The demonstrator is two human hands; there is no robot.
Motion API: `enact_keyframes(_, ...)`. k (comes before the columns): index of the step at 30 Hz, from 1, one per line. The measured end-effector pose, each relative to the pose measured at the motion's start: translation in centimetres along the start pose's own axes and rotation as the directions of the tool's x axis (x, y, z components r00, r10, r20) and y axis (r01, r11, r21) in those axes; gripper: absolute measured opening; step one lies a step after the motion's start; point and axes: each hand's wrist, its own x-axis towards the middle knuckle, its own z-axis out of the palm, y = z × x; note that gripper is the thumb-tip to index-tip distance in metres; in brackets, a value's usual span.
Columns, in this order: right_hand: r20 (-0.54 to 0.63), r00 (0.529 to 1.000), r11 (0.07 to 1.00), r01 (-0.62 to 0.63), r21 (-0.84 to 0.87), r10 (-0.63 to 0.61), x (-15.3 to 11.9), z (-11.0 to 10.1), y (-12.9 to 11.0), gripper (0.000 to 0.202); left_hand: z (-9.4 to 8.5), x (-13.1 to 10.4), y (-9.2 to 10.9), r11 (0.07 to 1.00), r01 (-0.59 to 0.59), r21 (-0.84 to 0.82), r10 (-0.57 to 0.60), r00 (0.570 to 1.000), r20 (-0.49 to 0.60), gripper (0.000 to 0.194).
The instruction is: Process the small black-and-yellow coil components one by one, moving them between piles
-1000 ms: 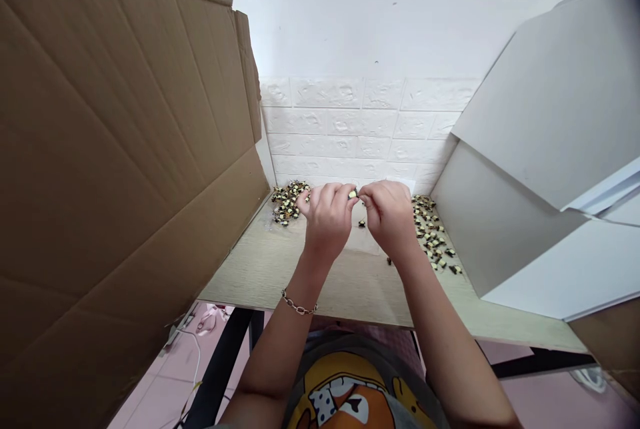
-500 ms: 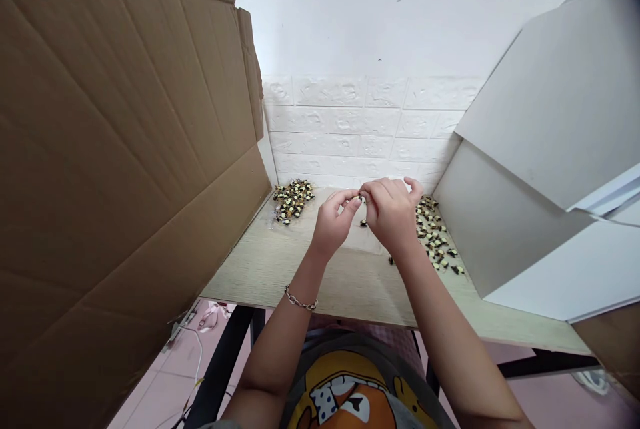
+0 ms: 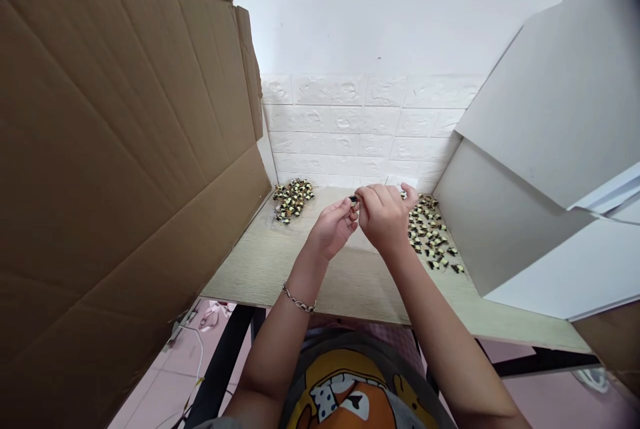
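Left hand (image 3: 333,229) and right hand (image 3: 386,214) are both pinching one small dark piece (image 3: 353,200). Worktop (image 3: 270,265) has a yellow-and-black heap (image 3: 293,199) at 9 o'clock, looser batch (image 3: 434,242) around 3; can't tell which are done.

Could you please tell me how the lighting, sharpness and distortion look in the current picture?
Head view: bright, fairly even light, palest on the wall; the cardboard at left is darker; a dark blur fills the top right corner; the edges look stretched; the small part between the hands is too tiny to make out.
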Motion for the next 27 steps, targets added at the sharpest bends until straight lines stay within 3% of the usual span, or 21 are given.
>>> enact_keyframes(5, 0.029, 1.000, 1.000, 0.005, 0.012, -0.006, 0.0, 0.1, 0.1, 0.012, -0.1, 0.1, 0.0, 0.999, 0.045, -0.017, -0.045, 0.998, -0.039, 0.015)
enact_keyframes(14, 0.084, 0.995, 0.998, 0.060, 0.008, -0.060, -0.5, 0.2, 0.3, 0.013, 0.3, -0.2, 0.7, 0.968, 0.223, -0.118, -0.232, 0.970, -0.068, 0.025)
enact_keyframes(17, 0.102, 0.992, 0.997, 0.070, 0.011, -0.071, -0.6, 0.4, 0.4, 0.013, 0.3, 0.1, 0.6, 0.967, 0.226, -0.121, -0.238, 0.966, -0.098, 0.027)
enact_keyframes(20, 0.104, 0.994, 0.999, 0.041, 0.026, -0.043, -0.6, 0.5, 0.5, 0.015, 0.5, 0.5, 0.3, 0.991, 0.126, -0.042, -0.130, 0.980, -0.151, 0.023)
enact_keyframes(23, 0.097, 0.995, 0.997, -0.023, 0.076, 0.016, -0.5, 0.3, 0.5, 0.014, 0.9, 1.0, -0.1, 0.981, -0.063, 0.183, 0.102, 0.971, -0.214, 0.015)
enact_keyframes(25, 0.100, 0.993, 0.991, -0.078, 0.112, 0.067, -0.5, 0.2, 0.4, 0.013, 1.2, 1.1, -0.2, 0.895, -0.205, 0.395, 0.313, 0.922, -0.230, 0.011)
enact_keyframes(27, 0.096, 0.988, 0.982, -0.132, 0.137, 0.119, -0.5, 0.0, 0.3, 0.012, 1.5, 1.1, -0.3, 0.737, -0.287, 0.613, 0.499, 0.842, -0.205, 0.014)
